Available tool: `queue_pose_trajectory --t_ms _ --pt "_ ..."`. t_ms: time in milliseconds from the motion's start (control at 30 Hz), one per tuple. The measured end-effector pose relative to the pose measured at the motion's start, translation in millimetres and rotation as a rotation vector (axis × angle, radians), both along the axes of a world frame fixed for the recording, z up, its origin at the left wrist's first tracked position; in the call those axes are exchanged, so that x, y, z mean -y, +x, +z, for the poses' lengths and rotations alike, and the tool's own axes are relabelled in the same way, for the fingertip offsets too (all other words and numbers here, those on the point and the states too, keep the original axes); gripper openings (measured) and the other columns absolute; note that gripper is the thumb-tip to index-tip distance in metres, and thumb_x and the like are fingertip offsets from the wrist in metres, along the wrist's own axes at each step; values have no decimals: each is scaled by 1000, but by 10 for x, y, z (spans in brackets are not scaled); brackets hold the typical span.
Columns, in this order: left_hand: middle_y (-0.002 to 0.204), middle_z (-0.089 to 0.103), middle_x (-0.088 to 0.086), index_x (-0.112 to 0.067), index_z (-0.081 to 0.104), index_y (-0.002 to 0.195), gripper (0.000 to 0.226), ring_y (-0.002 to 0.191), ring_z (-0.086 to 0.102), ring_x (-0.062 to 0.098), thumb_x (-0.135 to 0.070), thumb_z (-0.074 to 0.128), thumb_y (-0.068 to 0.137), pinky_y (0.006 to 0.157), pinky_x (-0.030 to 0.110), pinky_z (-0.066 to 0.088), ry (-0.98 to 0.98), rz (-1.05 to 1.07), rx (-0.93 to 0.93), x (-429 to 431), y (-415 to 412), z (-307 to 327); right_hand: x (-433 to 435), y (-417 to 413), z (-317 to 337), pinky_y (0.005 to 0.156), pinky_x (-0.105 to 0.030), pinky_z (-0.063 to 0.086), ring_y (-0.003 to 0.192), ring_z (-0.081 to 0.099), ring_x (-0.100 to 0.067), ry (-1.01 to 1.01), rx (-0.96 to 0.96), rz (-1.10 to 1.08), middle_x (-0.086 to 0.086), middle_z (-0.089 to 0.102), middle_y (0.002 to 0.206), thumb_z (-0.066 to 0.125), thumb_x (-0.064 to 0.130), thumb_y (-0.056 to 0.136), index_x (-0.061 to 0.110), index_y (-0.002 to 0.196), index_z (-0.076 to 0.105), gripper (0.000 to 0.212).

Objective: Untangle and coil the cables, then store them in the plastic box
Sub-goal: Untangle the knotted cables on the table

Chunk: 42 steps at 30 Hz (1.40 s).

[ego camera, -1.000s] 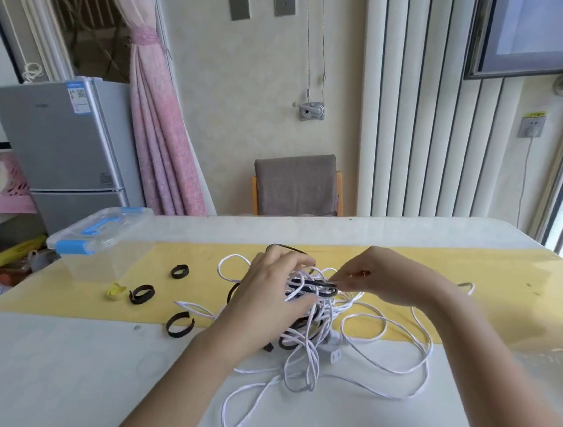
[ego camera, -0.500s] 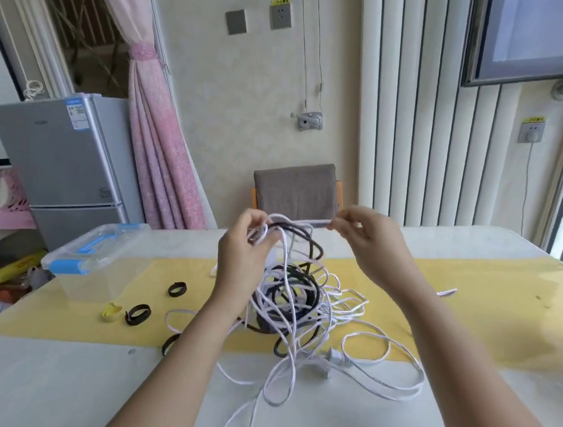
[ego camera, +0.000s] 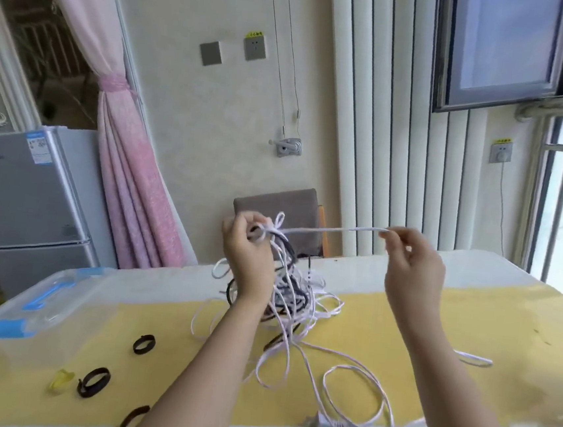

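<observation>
Gripping the cable bundle [ego camera: 291, 297] in my left hand [ego camera: 247, 254], I pinch one white strand [ego camera: 333, 230] with my right hand [ego camera: 412, 267]; strand runs taut between both hands.

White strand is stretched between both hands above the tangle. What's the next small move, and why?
Probably draw the right hand further right, sliding the white strand out through the loops that the left hand grips. The strand runs taut between the hands, and the black-and-white tangle hangs below the left hand, so this pull may free one cable.
</observation>
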<state>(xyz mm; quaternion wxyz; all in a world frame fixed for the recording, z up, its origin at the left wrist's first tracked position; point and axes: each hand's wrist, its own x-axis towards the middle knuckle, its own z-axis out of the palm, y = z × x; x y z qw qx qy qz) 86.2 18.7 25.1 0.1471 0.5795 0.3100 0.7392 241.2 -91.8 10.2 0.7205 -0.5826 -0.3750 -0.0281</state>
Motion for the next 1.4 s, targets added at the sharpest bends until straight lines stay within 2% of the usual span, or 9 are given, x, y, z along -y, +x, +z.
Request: queue_pose_trajectory --t_ms 133,267,400,567,767,933,1167,1300,1400 --pt "82 53 -6 -21 57 77 29 73 57 16 1 71 64 72 36 45 -49 75 -374 12 -196 -690 19 285 -136 63 -27 26 73 49 -22 -71 -98 -163 -11 62 82 47 11 95 4 98 66 21" --pt "84 58 -6 -26 48 87 32 80 53 -2 -45 69 72 76 16 41 -121 -87 -561 140 -564 -1119 16 349 -296 69 -29 32 88 55 -29 -293 -66 -178 -14 68 98 46 9 95 3 101 66 22" --pt "108 63 -1 -24 54 106 21 102 57 2 -35 54 88 84 10 40 -234 -326 -574 401 -794 -1277 29 207 -240 81 -29 41 113 54 -28 -824 285 76 -9 61 126 42 -3 86 11 120 62 42" --pt "116 61 -8 -29 62 115 47 105 60 -1 9 56 88 87 9 43 -173 -348 -594 632 -857 -1269 125 -385 5 87 -20 41 111 58 -15 -593 536 390 0 66 116 42 -7 84 17 118 65 48" --pt "96 56 -16 -12 70 112 48 88 54 -16 18 68 74 73 0 38 -92 -136 -554 694 -839 -1258 64 -636 -165 68 -33 49 71 60 -23 -914 639 633 -7 67 76 52 27 91 6 78 66 28" --pt "86 61 -16 -42 57 85 47 78 57 2 -2 78 73 67 16 47 -199 -118 -469 653 -883 -1225 98 -540 -181 81 -30 44 95 57 -15 -940 753 654 4 64 106 46 22 98 23 103 67 22" --pt "76 35 -10 -18 37 63 34 62 35 6 10 57 66 54 16 29 -48 36 -631 584 -943 -1233 94 -579 -245 78 -26 47 86 59 -11 -1049 779 825 10 66 91 60 28 92 24 111 70 22" --pt "81 34 -10 -8 42 64 39 64 33 6 28 55 57 56 11 31 17 129 -612 570 -984 -1185 76 -658 -227 77 -27 44 86 59 -12 -825 726 799 9 67 89 60 24 92 20 102 73 17" --pt "88 38 -7 -4 50 70 27 71 40 5 11 72 69 67 3 33 75 135 -615 589 -986 -1121 15 -628 -195 69 -17 40 75 55 1 -596 563 689 18 61 80 63 21 90 20 93 76 13"
